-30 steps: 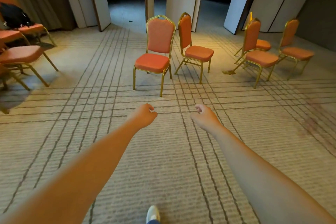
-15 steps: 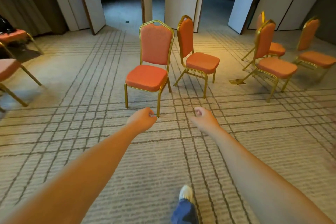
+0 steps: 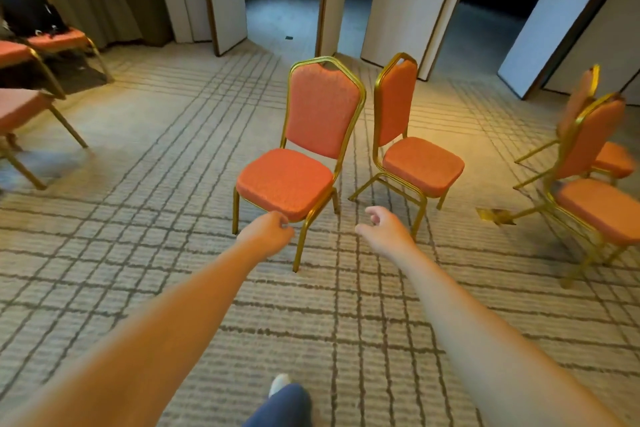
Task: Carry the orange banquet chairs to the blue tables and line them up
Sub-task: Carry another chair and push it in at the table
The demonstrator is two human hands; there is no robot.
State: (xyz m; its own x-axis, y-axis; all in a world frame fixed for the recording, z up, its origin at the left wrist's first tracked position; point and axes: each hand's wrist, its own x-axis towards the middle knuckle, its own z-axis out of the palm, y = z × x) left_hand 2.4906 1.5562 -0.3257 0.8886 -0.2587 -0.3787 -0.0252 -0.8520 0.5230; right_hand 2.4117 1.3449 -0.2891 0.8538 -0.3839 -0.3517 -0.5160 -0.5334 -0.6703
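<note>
The nearest orange banquet chair, gold-framed, stands on the carpet facing me. A second chair stands just right of it, turned to the right. Both my arms reach forward. My left hand is curled into a fist and holds nothing, just in front of the near chair's seat edge, by its front right leg. My right hand hovers with loosely spread fingers between the two chairs, touching neither. No blue table is in view.
Two more orange chairs stand close together at the right, one partly behind the other. At the left are further chairs, one bearing a black bag. White folding partition panels and dark gaps line the back. My foot is on the patterned carpet.
I have walked closer, so the two middle chairs now loom larger. My left fist has come up to the near seat's front edge. My right hand's fingers have loosened and spread.
</note>
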